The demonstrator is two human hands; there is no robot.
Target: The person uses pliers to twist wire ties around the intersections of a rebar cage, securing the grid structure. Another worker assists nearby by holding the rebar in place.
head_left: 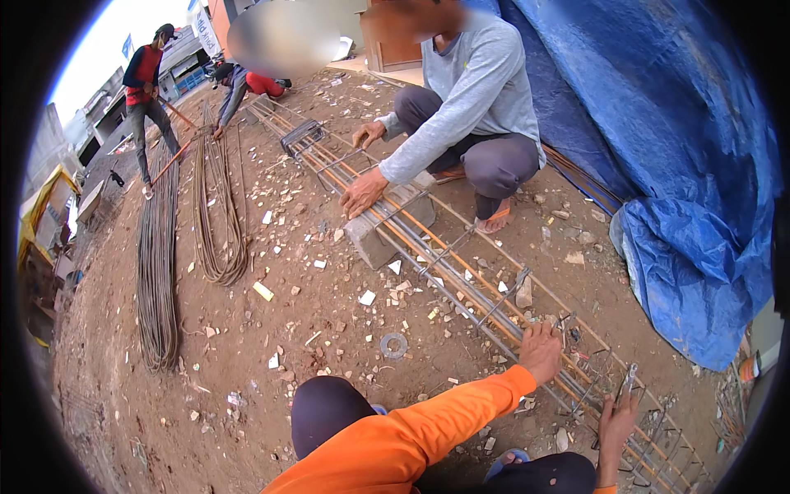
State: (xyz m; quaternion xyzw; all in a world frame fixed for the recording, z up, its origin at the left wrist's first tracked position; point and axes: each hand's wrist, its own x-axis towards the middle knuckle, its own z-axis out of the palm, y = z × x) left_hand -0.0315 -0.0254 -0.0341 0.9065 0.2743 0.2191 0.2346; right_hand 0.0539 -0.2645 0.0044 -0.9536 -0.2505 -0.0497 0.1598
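A long rebar cage (pixel 461 255) of thin rods and square stirrups runs slantwise from the far left to the lower right. My left hand (pixel 541 352), in an orange sleeve, has its fingers curled over the rods at the near part of the cage. Further right, my right hand (pixel 617 421) is closed around a small shiny metal tool (pixel 631 377) that points upward; its exact kind is unclear. Opposite me, a crouching person in a grey shirt rests one hand (pixel 364 194) on the rods and the other (pixel 369 134) on the cage's far side.
Under the cage sits a concrete block (pixel 374 239), and bunched stirrups (pixel 301 137) hang farther along. Long bundles of bent rebar (pixel 158 280) lie at left, near two more people. A blue tarp (pixel 675 247) drapes at right. Rubble and a grey ring (pixel 393 346) dot the dirt.
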